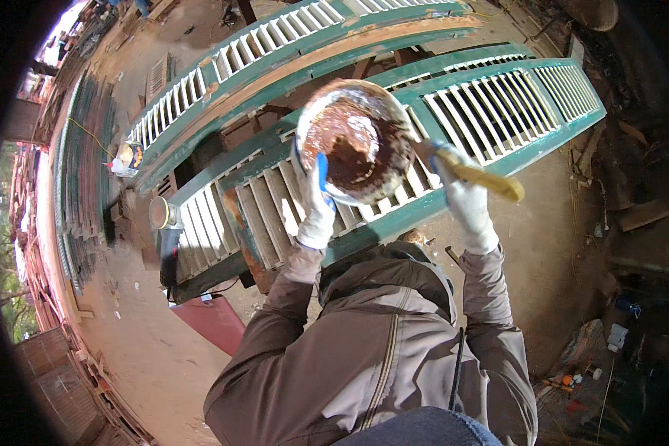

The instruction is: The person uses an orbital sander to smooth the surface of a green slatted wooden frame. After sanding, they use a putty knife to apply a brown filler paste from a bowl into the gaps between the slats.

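My left hand (pixel 316 215), in a white glove with a blue thumb, grips the near left side of a round white bucket (pixel 302 123). Wet reddish-brown matter (pixel 342 141) coats the inside, with a darker hollow in the middle. The bucket is tilted so its mouth shows fully. My right hand (pixel 464 193), gloved the same way, is closed around a tool with a yellowish wooden handle (pixel 498 183). Its head, blurred, reaches the bucket's right rim; I cannot tell its exact kind. Under both hands lies a green louvered shutter (pixel 394 221) with pale slats.
Another green slatted shutter (pixel 275 85) lies beyond. What looks like an angle grinder (pixel 169 249) rests at the near shutter's left end. A small can (pixel 128 157) stands at the far shutter's left end. Boards (pixel 85 156) are stacked at the left; scraps (pixel 643 214) litter the right.
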The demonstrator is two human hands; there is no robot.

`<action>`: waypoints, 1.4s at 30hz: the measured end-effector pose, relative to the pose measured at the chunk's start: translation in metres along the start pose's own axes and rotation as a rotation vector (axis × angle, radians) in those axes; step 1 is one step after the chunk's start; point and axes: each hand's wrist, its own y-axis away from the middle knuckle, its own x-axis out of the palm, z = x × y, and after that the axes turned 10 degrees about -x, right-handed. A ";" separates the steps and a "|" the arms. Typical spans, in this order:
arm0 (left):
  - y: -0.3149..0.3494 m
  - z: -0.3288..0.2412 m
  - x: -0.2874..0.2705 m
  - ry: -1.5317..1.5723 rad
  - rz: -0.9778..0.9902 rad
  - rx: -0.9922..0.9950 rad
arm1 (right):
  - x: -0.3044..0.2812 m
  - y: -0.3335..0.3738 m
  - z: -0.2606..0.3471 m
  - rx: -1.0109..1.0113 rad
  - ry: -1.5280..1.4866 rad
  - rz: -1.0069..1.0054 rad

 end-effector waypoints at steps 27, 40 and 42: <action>0.002 0.126 -0.099 -0.409 -0.177 0.209 | 0.111 -0.022 -0.130 -0.049 0.976 0.580; 0.009 0.132 -0.097 -0.301 -0.106 0.185 | 0.096 -0.049 -0.127 0.015 0.737 0.413; 0.009 0.132 -0.098 -0.405 -0.141 0.203 | 0.093 -0.051 -0.120 -0.012 0.613 0.385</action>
